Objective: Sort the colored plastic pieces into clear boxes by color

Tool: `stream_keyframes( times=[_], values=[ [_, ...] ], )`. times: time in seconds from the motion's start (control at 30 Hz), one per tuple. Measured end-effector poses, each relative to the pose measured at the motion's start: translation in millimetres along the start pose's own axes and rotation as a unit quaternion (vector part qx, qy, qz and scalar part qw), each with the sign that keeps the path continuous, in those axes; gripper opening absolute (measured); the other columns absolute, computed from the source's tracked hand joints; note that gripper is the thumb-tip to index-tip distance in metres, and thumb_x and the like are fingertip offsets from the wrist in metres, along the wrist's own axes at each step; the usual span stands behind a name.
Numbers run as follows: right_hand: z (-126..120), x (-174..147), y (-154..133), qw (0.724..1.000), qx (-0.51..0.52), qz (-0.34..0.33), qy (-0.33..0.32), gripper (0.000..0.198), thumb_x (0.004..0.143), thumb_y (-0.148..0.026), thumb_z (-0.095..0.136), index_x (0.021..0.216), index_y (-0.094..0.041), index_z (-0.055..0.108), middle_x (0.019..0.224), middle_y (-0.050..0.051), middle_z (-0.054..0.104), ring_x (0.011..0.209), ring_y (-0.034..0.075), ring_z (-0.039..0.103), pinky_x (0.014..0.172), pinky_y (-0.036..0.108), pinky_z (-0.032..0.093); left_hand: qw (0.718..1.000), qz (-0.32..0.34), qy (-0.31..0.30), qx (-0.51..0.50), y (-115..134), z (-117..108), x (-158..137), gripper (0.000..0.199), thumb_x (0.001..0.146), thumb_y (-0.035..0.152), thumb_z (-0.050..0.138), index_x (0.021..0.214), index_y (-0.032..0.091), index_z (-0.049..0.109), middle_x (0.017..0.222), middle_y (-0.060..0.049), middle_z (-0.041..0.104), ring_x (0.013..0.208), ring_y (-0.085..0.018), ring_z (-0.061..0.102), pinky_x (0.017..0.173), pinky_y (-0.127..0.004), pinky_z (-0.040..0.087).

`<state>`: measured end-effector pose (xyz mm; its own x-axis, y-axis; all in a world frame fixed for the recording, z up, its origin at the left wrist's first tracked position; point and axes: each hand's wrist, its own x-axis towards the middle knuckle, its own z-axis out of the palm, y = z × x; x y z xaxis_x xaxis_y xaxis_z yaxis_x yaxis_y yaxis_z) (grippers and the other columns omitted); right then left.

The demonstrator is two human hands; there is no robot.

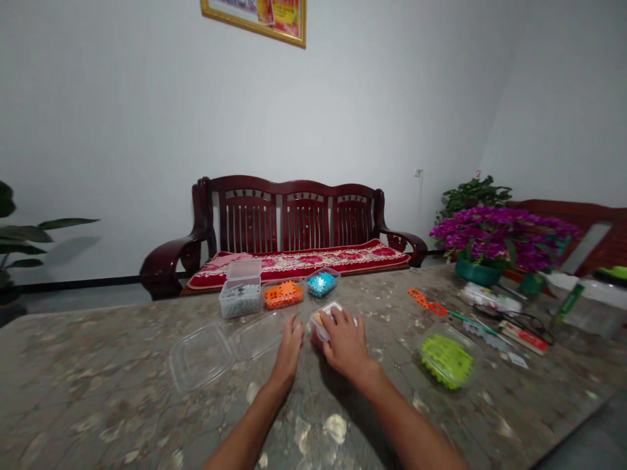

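Observation:
My right hand [347, 343] lies over a small lidded plastic box [317, 322], its fingers curled over the top and side. Something dark red shows inside; the lid bears a pale patch, and much of the box is hidden. Just left of it, my left hand [290, 343] has its fingers stretched forward, holding nothing I can see. A clear plastic lid [257, 334] lies beside those fingers, and another clear lid [200, 356] lies further left. Behind them stand a tub of orange pieces [283, 295], a tub of blue pieces [322, 282] and an open box of grey pieces [241, 299].
A tub of lime-green pieces [447, 358] sits to the right on the patterned table [147, 418]. Beyond it are orange scissor-like pieces [426, 301], glasses [531, 323], a clear container [595, 307] and purple flowers [499, 235]. A wooden bench [304, 215] stands behind the table.

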<state>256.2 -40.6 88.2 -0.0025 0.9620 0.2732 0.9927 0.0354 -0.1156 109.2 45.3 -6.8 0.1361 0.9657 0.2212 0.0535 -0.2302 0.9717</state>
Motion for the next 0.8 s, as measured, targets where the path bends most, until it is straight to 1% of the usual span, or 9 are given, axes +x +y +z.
stream_keyframes(
  times=[0.13, 0.27, 0.37, 0.47, 0.53, 0.6, 0.7, 0.73, 0.8],
  values=[
    [-3.6, 7.7, 45.3, 0.998, -0.05, 0.044, -0.01, 0.064, 0.089, -0.027, 0.055, 0.151, -0.028, 0.044, 0.159, 0.012, 0.045, 0.146, 0.037, 0.035, 0.114, 0.066, 0.026, 0.987, 0.014, -0.02, 0.159, -3.3, -39.1, -4.4, 0.047, 0.091, 0.036, 0.046, 0.131, 0.015, 0.061, 0.135, -0.015, 0.067, 0.127, -0.029, 0.063, 0.114, -0.049, 0.045],
    [-8.9, 8.8, 105.8, 0.987, -0.112, 0.113, -0.007, 0.059, 0.091, -0.023, 0.052, 0.149, -0.025, 0.047, 0.156, 0.014, 0.048, 0.139, 0.036, 0.042, 0.112, 0.063, 0.03, 0.963, 0.073, -0.005, 0.258, -2.2, -71.9, -4.9, 0.04, 0.089, 0.034, 0.044, 0.113, 0.018, 0.072, 0.116, -0.01, 0.075, 0.114, -0.028, 0.069, 0.107, -0.049, 0.05],
    [-13.6, 9.6, 144.5, 0.976, -0.155, 0.151, -0.004, 0.058, 0.091, -0.021, 0.054, 0.148, -0.021, 0.048, 0.153, 0.016, 0.05, 0.135, 0.036, 0.046, 0.108, 0.058, 0.035, 0.956, 0.089, 0.002, 0.278, -0.1, -79.8, -6.5, 0.039, 0.09, 0.033, 0.041, 0.107, 0.02, 0.074, 0.109, -0.008, 0.077, 0.108, -0.027, 0.071, 0.101, -0.046, 0.054],
    [-16.8, 12.7, 166.3, 0.969, -0.173, 0.177, -0.01, 0.053, 0.093, -0.024, 0.053, 0.145, -0.022, 0.051, 0.15, 0.017, 0.053, 0.134, 0.036, 0.048, 0.106, 0.058, 0.037, 0.953, 0.104, 0.014, 0.284, 0.4, -78.1, -9.7, 0.037, 0.091, 0.031, 0.041, 0.104, 0.021, 0.074, 0.105, -0.007, 0.077, 0.104, -0.027, 0.072, 0.096, -0.044, 0.056],
    [-15.3, 17.5, 167.3, 0.962, -0.186, 0.202, 0.0, 0.05, 0.092, -0.025, 0.055, 0.142, -0.02, 0.055, 0.148, 0.019, 0.055, 0.135, 0.04, 0.047, 0.107, 0.062, 0.035, 0.949, 0.123, 0.017, 0.29, -0.1, -76.2, -11.7, 0.035, 0.091, 0.029, 0.042, 0.103, 0.022, 0.074, 0.103, -0.007, 0.077, 0.102, -0.026, 0.073, 0.094, -0.043, 0.057],
    [-8.7, 26.6, 156.0, 0.962, -0.191, 0.194, 0.022, 0.055, 0.088, -0.019, 0.057, 0.142, -0.018, 0.056, 0.151, 0.022, 0.053, 0.14, 0.042, 0.042, 0.11, 0.066, 0.03, 0.942, 0.141, 0.016, 0.303, -0.1, -75.2, -13.1, 0.033, 0.09, 0.026, 0.043, 0.101, 0.022, 0.074, 0.1, -0.006, 0.077, 0.101, -0.025, 0.072, 0.094, -0.043, 0.057],
    [11.2, 50.3, 121.1, 0.985, -0.14, 0.096, 0.018, 0.07, 0.081, -0.011, 0.056, 0.15, -0.017, 0.049, 0.159, 0.017, 0.046, 0.149, 0.038, 0.034, 0.118, 0.059, 0.026, 0.922, 0.152, 0.022, 0.354, 2.9, -75.3, -14.8, 0.033, 0.089, 0.02, 0.044, 0.102, 0.023, 0.074, 0.102, -0.005, 0.077, 0.102, -0.025, 0.071, 0.095, -0.042, 0.055],
    [19.6, 60.7, 107.5, 0.992, -0.108, 0.066, 0.004, 0.071, 0.081, -0.013, 0.056, 0.151, -0.018, 0.048, 0.159, 0.016, 0.047, 0.149, 0.035, 0.035, 0.119, 0.054, 0.028, 0.913, 0.151, 0.03, 0.379, 4.8, -75.4, -15.4, 0.034, 0.089, 0.018, 0.045, 0.104, 0.023, 0.075, 0.104, -0.006, 0.077, 0.104, -0.025, 0.07, 0.097, -0.043, 0.054],
    [36.2, 83.3, 82.3, 0.997, -0.048, 0.048, -0.022, 0.071, 0.082, -0.017, 0.058, 0.152, -0.02, 0.047, 0.16, 0.013, 0.047, 0.147, 0.032, 0.039, 0.118, 0.046, 0.033, 0.891, 0.139, 0.044, 0.43, 9.2, -75.5, -17.0, 0.036, 0.09, 0.015, 0.045, 0.109, 0.023, 0.075, 0.11, -0.007, 0.077, 0.11, -0.026, 0.067, 0.101, -0.044, 0.051]
  ],
)
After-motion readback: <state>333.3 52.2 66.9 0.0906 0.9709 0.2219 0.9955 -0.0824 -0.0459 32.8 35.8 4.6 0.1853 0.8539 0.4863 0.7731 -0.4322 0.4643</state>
